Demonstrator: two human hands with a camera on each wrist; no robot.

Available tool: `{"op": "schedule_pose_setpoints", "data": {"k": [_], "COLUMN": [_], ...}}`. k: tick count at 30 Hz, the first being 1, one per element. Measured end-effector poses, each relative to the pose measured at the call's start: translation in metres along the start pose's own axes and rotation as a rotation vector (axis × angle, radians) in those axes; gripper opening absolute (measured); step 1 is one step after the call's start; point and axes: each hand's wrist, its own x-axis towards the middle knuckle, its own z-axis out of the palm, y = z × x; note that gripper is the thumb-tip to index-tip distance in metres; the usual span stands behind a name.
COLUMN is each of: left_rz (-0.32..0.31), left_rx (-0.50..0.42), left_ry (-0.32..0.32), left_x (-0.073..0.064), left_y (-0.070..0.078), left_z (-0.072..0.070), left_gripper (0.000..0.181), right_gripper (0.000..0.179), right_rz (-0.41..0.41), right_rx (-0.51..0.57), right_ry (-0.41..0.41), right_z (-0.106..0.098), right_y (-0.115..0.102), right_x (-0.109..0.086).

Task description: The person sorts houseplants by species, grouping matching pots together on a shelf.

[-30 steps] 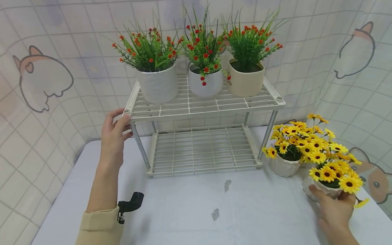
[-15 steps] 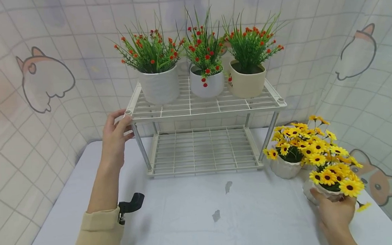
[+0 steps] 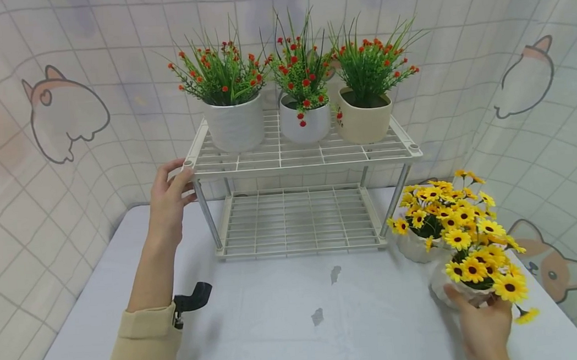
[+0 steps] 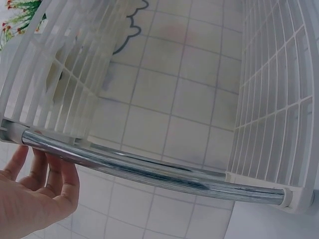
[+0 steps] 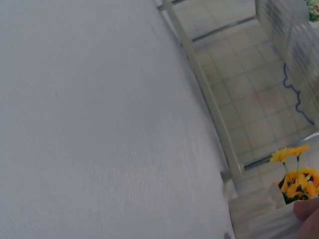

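A two-tier white wire rack point(image 3: 303, 250) with metal posts stands on the table. My left hand point(image 3: 168, 201) holds its upper front left corner; in the left wrist view, bent fingers point(image 4: 70, 184) touch the post. At the right, my right hand point(image 3: 483, 322) grips a white, wavy-rimmed flowerpot point(image 3: 441, 286) of yellow daisy-like flowers point(image 3: 474, 270), thumb at the near side of the rim. Just behind it is a similar pot point(image 3: 414, 246) of yellow flowers. In the right wrist view only part of the thumb point(image 5: 305, 211) shows, at the white pot point(image 5: 274, 224).
On the upper tier stand three potted plants with red flowers: a white pot point(image 3: 235, 125) at left, a smaller white pot point(image 3: 305, 124) in the middle, and a cream pot point(image 3: 364, 120) at right. A white cloth point(image 3: 367, 329) covers the table. Patterned curtains point(image 3: 539, 148) surround it.
The right hand has moved the gripped pot slightly left and toward me, its flowers shifting with it. The left hand keeps its place at the rack corner.
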Motion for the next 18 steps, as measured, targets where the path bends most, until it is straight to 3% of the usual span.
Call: {"op": "schedule_pose_setpoints", "data": {"k": [5, 18], "left_rz": [0.001, -0.01], "left_rx": [-0.009, -0.027], "left_ry": [-0.003, 0.006], "left_x": [0.0, 0.0], "left_y": [0.001, 0.002], "left_z": [0.0, 0.0], "left_gripper": [0.044, 0.043], "right_gripper": [0.104, 0.094], "right_rz": [-0.042, -0.227], "right_rx": [0.012, 0.093], "right_ry": [-0.04, -0.299], "right_z": [0.012, 0.054], "right_y": [-0.004, -0.011], "right_x": [-0.021, -0.06]}}
